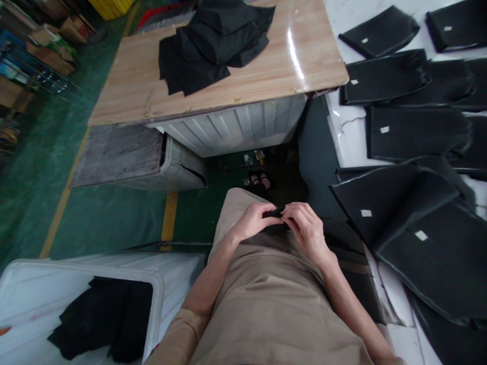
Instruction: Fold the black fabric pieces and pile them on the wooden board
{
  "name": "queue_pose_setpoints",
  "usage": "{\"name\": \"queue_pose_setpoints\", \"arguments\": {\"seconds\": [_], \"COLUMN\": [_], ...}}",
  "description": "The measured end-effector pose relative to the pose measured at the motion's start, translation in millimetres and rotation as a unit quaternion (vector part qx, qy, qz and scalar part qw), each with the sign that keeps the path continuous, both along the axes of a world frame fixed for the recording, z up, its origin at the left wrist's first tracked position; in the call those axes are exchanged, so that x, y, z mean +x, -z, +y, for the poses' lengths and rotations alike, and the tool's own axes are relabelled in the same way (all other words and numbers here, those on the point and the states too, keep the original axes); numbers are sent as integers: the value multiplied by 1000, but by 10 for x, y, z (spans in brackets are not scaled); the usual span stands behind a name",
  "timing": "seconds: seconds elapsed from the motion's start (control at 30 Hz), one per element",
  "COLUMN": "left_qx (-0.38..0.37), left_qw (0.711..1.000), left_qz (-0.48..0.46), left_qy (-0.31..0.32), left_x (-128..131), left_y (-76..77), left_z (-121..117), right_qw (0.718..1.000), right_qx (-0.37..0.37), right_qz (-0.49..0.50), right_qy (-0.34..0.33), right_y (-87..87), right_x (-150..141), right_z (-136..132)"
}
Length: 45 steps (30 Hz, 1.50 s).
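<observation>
My left hand (254,219) and my right hand (305,227) meet over my lap, close to the tan apron (281,304). Both are closed in a pinch on a small piece of black material (273,213), which is mostly covered by the fingers. Its exact kind is not clear. To the right, black fabric pieces (418,132) with small white labels lie spread and overlapping on a white table (353,119). The nearest of them is a folded-over black piece (395,203) beside my right hand.
Ahead, a wooden board (129,86) carries a heap of black cloth (213,45) above a white ribbed bin (236,126). At lower left, a white tub (158,289) contains more black cloth (110,319). Cardboard boxes (53,56) stand on the green floor (114,218).
</observation>
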<state>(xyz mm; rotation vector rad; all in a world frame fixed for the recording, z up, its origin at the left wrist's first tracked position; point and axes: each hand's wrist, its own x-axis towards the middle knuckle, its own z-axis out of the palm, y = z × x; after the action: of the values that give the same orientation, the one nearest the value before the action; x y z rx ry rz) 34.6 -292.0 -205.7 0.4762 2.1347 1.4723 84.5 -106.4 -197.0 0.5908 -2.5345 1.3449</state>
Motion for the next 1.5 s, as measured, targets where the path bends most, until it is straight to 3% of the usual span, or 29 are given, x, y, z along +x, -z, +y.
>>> {"name": "queue_pose_setpoints", "arguments": {"seconds": [0.1,0.37,0.6,0.77,0.97,1.3,1.5], "left_qx": [-15,-5,47,39,44,58,51], "left_qw": [1000,1000,999,999,999,998,996], "left_qz": [15,10,6,25,0,-15,-77], "left_qy": [-1,-6,-5,24,28,33,9], "left_x": [8,20,6,-14,-10,2,3], "left_y": [1,37,-15,-57,-84,-145,-146], "left_z": [14,17,7,10,10,-14,16], "right_qw": [999,994,967,950,940,939,950], "right_qx": [-17,-51,-150,-199,-233,-235,-198], "right_qz": [-13,-74,-158,-182,-205,-200,-175], "right_qy": [40,58,131,160,144,150,165], "right_y": [16,25,20,53,106,68,52], "right_x": [-2,-22,-9,-4,-48,-73,-61], "right_z": [-24,-13,-70,-115,-95,-93,-101]}}
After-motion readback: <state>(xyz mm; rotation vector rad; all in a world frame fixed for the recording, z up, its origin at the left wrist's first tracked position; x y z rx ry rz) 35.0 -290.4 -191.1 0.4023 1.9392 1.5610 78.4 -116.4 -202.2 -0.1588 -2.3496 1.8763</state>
